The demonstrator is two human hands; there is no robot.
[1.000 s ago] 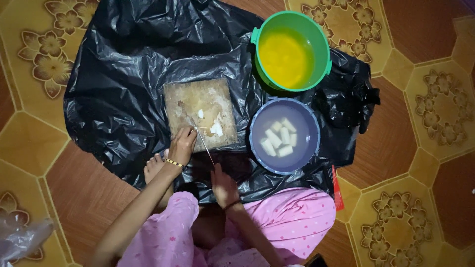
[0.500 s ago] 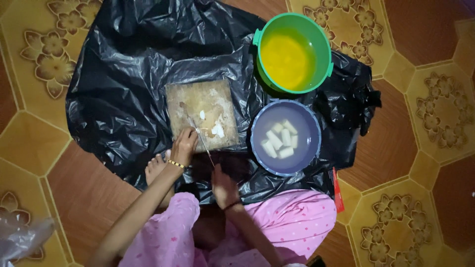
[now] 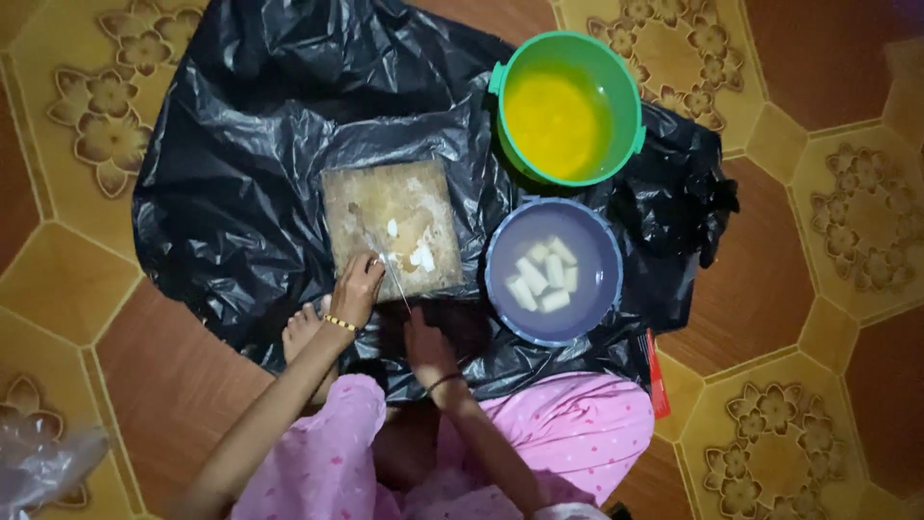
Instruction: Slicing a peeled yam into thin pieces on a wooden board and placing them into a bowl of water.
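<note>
A worn wooden cutting board lies on a black plastic sheet on the floor. Small white pieces sit on the board's near right part. My left hand rests at the board's near edge, fingers bent down on something white. My right hand is just below the board, closed on the handle of a thin knife whose blade points up onto the board beside the left hand.
A purple bowl of water with several white sticks stands right of the board. A green bucket with yellow liquid stands behind it. My bare foot rests on the sheet. Clear plastic lies at bottom left. Patterned tile floor surrounds.
The view has shifted slightly. Both hands stay at the board's near edge, with the knife blade moving little between them.
</note>
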